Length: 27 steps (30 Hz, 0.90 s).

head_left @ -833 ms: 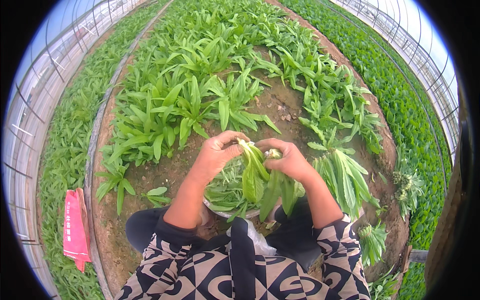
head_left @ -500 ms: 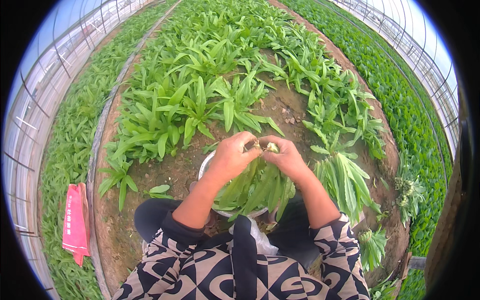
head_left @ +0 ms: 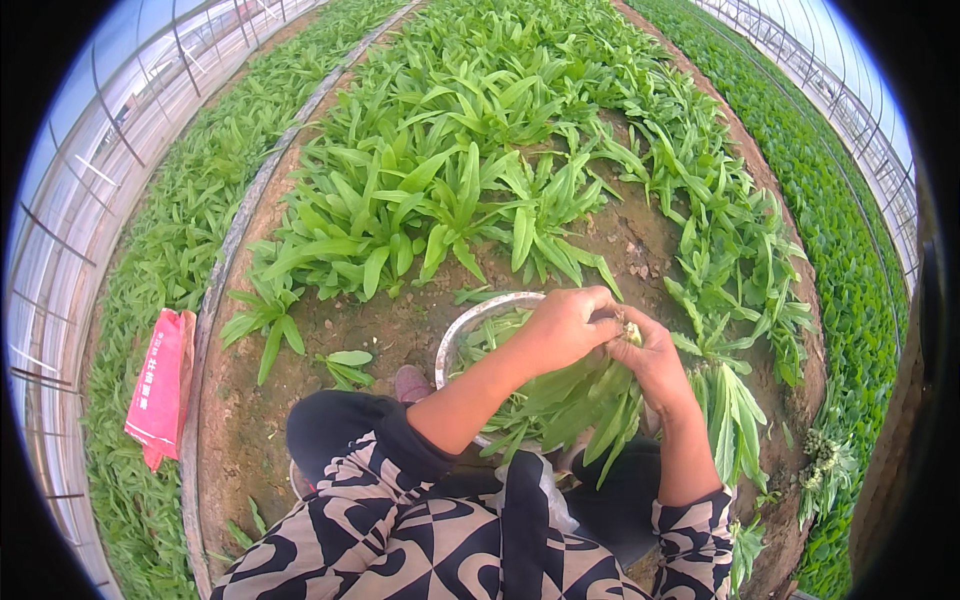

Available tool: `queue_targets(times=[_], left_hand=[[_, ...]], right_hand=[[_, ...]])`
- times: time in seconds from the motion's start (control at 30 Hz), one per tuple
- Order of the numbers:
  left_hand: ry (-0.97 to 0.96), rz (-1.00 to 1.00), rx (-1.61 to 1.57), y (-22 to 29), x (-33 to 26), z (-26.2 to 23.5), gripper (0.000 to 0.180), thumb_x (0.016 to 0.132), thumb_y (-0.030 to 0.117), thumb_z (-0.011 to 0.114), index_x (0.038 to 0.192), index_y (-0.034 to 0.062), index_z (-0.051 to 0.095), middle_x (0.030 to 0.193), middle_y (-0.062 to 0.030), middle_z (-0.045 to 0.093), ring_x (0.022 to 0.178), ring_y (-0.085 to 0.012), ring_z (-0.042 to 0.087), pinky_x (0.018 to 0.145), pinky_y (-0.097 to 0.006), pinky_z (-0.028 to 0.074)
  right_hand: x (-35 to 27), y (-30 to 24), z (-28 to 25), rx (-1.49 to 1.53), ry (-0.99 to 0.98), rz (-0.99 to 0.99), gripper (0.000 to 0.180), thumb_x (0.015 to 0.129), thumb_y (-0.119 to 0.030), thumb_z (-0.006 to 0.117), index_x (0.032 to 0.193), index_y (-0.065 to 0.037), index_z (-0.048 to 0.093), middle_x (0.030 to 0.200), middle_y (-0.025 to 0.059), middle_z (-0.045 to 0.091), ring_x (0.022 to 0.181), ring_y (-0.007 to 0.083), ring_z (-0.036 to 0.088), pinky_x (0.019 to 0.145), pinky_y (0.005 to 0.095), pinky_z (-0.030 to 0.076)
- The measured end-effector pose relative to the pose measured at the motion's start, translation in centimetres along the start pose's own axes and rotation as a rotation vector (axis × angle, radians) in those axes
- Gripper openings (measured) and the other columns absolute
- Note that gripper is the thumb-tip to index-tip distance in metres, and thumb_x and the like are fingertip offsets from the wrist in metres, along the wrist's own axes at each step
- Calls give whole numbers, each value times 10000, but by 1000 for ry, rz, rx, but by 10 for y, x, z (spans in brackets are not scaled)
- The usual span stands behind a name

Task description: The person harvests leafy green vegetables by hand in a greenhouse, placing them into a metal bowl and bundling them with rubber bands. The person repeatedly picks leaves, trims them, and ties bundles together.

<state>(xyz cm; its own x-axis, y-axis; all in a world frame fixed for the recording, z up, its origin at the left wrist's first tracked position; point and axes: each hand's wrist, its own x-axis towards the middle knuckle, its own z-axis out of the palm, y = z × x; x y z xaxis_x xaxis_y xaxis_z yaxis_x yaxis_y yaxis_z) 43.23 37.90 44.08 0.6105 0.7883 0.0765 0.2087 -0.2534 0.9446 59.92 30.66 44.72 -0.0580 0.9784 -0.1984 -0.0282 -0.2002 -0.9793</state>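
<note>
While held root-up | leafy bunch (head_left: 585, 400) long, green | both hands (head_left: 610, 335) clasping

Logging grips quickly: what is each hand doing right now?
Left hand: closed on the leafy bunch.
Right hand: closed on the same bunch.

1. Smooth, slightly waxy green leaves make up the bunch of greens (head_left: 570, 405) gripped by the left hand (head_left: 565, 325) and right hand (head_left: 655, 355).
2. A metal basin (head_left: 470, 325) shows a dull, silvery rim.
3. Crumbly, matt brown soil (head_left: 400, 335) lies rough around it.
4. A red plastic bag (head_left: 160, 385) looks creased, faintly glossy.
5. Patterned cloth sleeves (head_left: 400, 470) appear soft, matt.
</note>
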Motion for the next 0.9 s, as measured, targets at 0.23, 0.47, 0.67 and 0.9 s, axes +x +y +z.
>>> queue_targets(times=[0.23,0.47,0.67,0.9], left_hand=[[-233,-112,-494,-42,21,-36,235,919,197,596,1040,1,639,897,-96,685,706,-150,674,665,-300,507],[-85,-331,903,-315,6,-104,239,826,200,634,962,4,650,992,-193,670,980,-362,637,802,-461,527],[-124,-284,1452,-459,-24,-173,202,886,110,526,1061,25,581,1115,-192,606,1164,-280,573,935,-421,496],[-196,-909,1158,-476,-21,-215,311,849,262,607,1084,80,698,1046,-170,688,977,-312,659,852,-463,465]], right_hand=[[17,-2,2,-279,133,-9,474,763,82,592,1232,14,592,909,78,684,804,140,639,742,267,520],[14,1,-14,-447,274,-81,149,767,64,577,880,-27,609,789,10,577,681,104,571,642,240,451],[19,0,-10,-488,239,24,176,793,15,677,960,-23,641,819,20,607,707,109,538,652,244,428],[32,4,-11,-522,113,158,184,837,11,658,1017,-21,640,871,23,597,721,82,498,656,218,396]])
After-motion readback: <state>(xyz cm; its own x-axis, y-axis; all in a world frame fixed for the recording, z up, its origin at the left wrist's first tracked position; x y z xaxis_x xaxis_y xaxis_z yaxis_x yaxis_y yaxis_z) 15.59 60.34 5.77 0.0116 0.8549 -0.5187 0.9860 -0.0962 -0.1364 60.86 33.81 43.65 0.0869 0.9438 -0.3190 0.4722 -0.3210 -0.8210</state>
